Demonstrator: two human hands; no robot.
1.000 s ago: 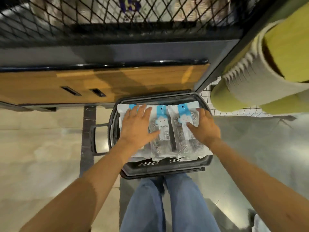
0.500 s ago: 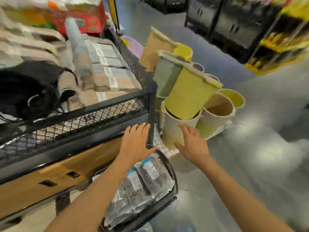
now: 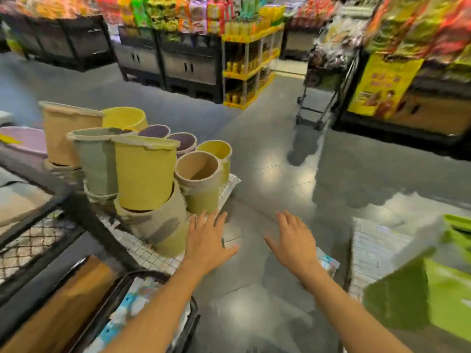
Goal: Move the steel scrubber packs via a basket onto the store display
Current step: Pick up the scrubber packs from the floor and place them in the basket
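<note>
OK, my left hand and right hand are spread wide, apart, holding nothing. Scrubber packs sit in the black basket, lower left of frame. Stacked bins are left of centre.

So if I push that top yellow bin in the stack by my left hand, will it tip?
Probably, yes: the yellow bin sits tilted, only loosely nested in the beige bin below. It looks like thin plastic, so likely light and easy to shove. The green bin beside it might stop it.
</note>
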